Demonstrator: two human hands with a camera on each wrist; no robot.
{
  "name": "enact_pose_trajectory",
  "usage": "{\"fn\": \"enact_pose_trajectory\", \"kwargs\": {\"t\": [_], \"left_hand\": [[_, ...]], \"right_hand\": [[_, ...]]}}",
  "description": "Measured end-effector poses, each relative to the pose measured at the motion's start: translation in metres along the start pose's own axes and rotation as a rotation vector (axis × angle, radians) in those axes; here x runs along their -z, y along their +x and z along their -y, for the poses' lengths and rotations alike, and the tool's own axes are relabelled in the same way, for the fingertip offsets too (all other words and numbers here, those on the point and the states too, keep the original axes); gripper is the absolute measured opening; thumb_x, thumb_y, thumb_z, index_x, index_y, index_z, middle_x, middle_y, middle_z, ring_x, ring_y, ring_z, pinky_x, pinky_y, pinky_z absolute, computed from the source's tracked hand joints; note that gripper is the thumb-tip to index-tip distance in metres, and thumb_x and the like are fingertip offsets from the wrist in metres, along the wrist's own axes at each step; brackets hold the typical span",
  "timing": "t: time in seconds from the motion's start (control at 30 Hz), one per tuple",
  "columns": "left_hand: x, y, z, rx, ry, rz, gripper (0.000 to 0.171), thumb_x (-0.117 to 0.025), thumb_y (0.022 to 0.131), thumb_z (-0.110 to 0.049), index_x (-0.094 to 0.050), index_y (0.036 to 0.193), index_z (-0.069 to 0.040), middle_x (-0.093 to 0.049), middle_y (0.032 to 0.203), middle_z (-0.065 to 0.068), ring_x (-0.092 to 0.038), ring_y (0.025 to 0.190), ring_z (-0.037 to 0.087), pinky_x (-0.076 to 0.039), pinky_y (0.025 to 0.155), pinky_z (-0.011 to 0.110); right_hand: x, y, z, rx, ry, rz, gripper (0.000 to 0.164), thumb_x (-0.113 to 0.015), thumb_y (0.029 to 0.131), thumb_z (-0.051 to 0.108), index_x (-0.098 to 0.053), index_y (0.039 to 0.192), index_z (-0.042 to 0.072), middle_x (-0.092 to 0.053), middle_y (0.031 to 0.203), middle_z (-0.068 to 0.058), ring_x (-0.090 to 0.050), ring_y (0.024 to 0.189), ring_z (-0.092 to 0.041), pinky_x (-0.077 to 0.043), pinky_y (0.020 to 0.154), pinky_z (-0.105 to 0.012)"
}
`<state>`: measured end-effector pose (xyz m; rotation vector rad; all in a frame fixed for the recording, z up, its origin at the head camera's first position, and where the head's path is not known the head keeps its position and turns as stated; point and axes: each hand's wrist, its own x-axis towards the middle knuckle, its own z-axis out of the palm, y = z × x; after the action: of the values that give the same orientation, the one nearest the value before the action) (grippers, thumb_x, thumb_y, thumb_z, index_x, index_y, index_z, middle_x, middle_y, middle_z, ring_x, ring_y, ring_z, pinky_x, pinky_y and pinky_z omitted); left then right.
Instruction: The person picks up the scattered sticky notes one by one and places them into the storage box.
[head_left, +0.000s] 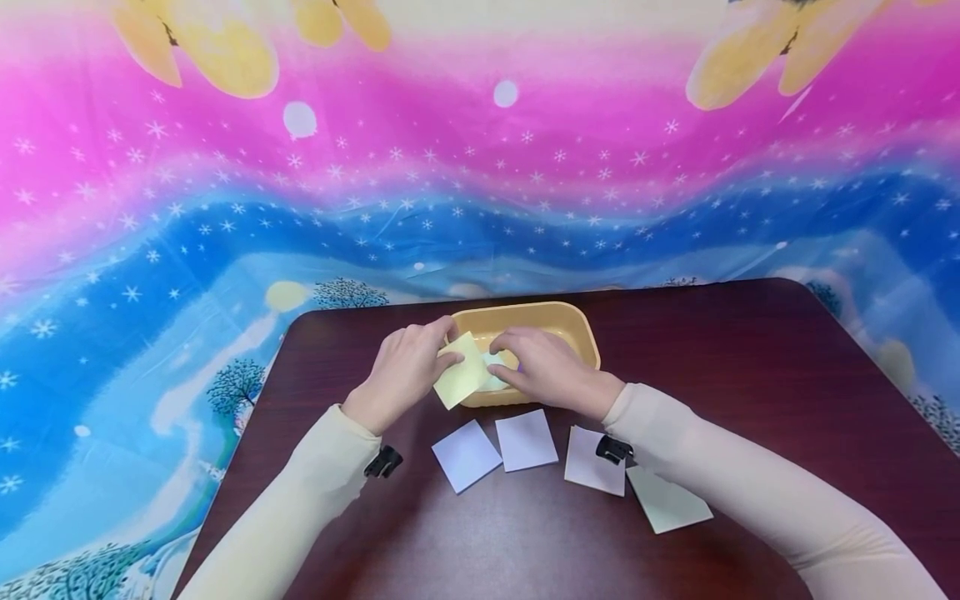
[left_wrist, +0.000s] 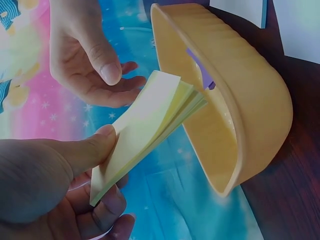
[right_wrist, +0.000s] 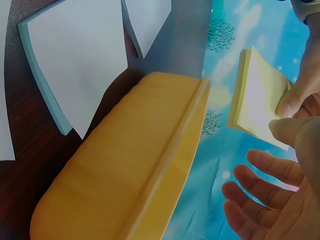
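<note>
– what does the left hand (head_left: 405, 362) have?
– its grip pinches a yellow pad (head_left: 462, 372) between thumb and fingers.
– and the right hand (head_left: 551, 367)?
– loosely spread, holding nothing; i can't tell whether it touches the pad.
– where's the pad?
– raised by the left end of the yellow-orange bin (head_left: 536, 317); four pale pads (head_left: 527, 440) lie in front on the desk (head_left: 750, 375).

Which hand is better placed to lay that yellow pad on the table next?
Probably the left hand: it grips the yellow pad, while the right hand appears to hold nothing.
</note>
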<state>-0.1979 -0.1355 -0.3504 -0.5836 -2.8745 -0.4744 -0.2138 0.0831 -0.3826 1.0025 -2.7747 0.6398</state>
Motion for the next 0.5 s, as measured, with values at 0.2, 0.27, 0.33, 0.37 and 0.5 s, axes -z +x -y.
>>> {"fn": "enact_pose_trajectory", "kwargs": {"t": [0.2, 0.27, 0.33, 0.37, 0.5], "left_hand": [[0.001, 0.007, 0.000, -0.007, 0.004, -0.001, 0.021, -0.079, 0.088, -0.025, -0.064, 0.097, -0.013, -0.066, 0.072, 0.002, -0.053, 0.060, 0.018, -0.039, 0.052, 0.030], [0.001, 0.010, 0.000, 0.004, 0.000, 0.002, 0.021, -0.079, 0.089, -0.026, -0.065, 0.099, -0.014, -0.067, 0.074, 0.002, -0.055, 0.061, 0.018, -0.040, 0.053, 0.030], [0.002, 0.012, 0.000, 0.013, -0.005, 0.007, 0.021, -0.079, 0.089, -0.026, -0.066, 0.100, -0.014, -0.067, 0.076, 0.002, -0.056, 0.063, 0.018, -0.041, 0.054, 0.030], [0.003, 0.013, 0.000, 0.018, -0.008, 0.011, 0.022, -0.079, 0.089, -0.026, -0.066, 0.101, -0.013, -0.067, 0.077, 0.002, -0.056, 0.063, 0.018, -0.041, 0.054, 0.030], [0.003, 0.017, 0.001, 0.030, -0.015, 0.033, 0.022, -0.078, 0.090, -0.027, -0.066, 0.102, -0.013, -0.065, 0.074, 0.002, -0.054, 0.063, 0.018, -0.040, 0.054, 0.029]], "right_hand": [[0.002, 0.001, -0.003, -0.011, -0.004, -0.002, 0.029, -0.071, 0.095, 0.033, -0.072, 0.113, 0.010, -0.074, 0.108, -0.008, -0.069, 0.092, -0.023, -0.056, 0.074, -0.042], [0.003, 0.002, -0.004, -0.017, -0.011, -0.004, 0.030, -0.070, 0.095, 0.033, -0.072, 0.113, 0.010, -0.074, 0.107, -0.007, -0.069, 0.091, -0.023, -0.055, 0.072, -0.041], [0.004, 0.003, -0.005, -0.022, -0.005, -0.003, 0.030, -0.070, 0.096, 0.033, -0.072, 0.113, 0.009, -0.074, 0.106, -0.008, -0.069, 0.091, -0.024, -0.055, 0.073, -0.042], [0.005, 0.003, -0.006, -0.024, 0.000, -0.002, 0.030, -0.069, 0.096, 0.032, -0.072, 0.113, 0.008, -0.074, 0.105, -0.008, -0.069, 0.091, -0.025, -0.055, 0.074, -0.042], [0.007, 0.004, -0.009, -0.026, 0.013, 0.007, 0.030, -0.068, 0.097, 0.031, -0.071, 0.114, 0.007, -0.073, 0.106, -0.011, -0.068, 0.093, -0.026, -0.055, 0.079, -0.043]]}}
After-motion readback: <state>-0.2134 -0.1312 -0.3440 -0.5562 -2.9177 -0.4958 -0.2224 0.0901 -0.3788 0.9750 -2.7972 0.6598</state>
